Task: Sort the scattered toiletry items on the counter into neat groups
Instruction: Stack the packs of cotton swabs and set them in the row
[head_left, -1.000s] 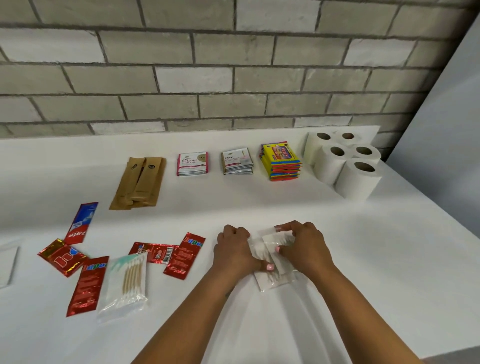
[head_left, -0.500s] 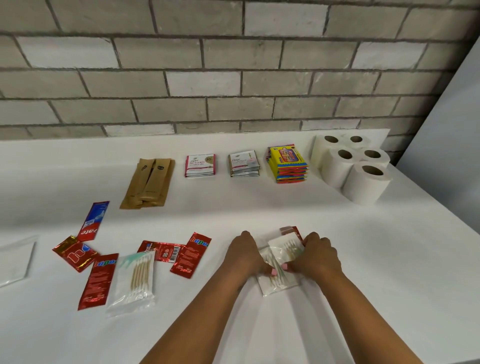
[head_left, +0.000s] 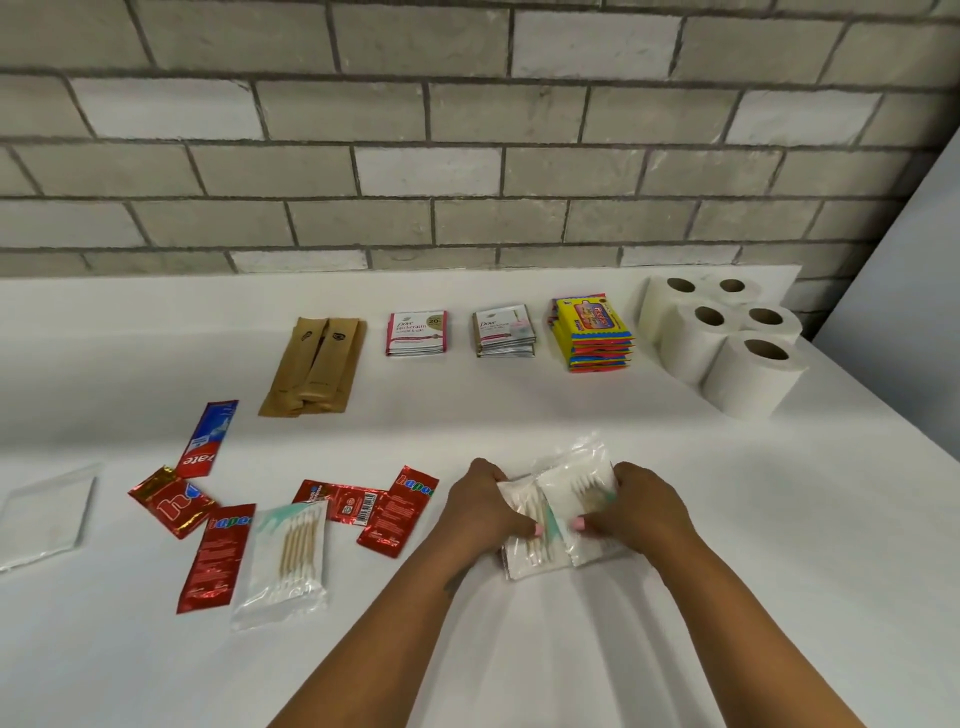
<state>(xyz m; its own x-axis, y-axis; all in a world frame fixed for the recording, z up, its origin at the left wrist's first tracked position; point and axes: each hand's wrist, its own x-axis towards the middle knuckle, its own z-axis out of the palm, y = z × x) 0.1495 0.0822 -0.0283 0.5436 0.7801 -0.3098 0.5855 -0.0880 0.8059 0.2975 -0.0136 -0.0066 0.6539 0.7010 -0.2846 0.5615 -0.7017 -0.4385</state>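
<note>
Here, hands: the left hand (head_left: 480, 512) and right hand (head_left: 641, 506) both grip a small stack of clear cotton-swab packets (head_left: 558, 512), one at each side edge, thumbs pressed on top
Held packets: lying on the white counter (head_left: 779, 519), near centre
Loose swab packet (head_left: 284, 558): flat on the counter, left of the hands
Red sachets (head_left: 397, 512): scattered on the near left, some overlapping, one touching the loose swab packet
Toothpaste sachet (head_left: 208, 439): far end of that scatter
Far row, left to right: brown paper sleeves (head_left: 314, 366), two stacks of Dove sachets (head_left: 416, 332), a yellow packet stack (head_left: 592, 332), five toilet rolls (head_left: 727, 343)
Far left edge: a clear flat packet (head_left: 44, 514)
</note>
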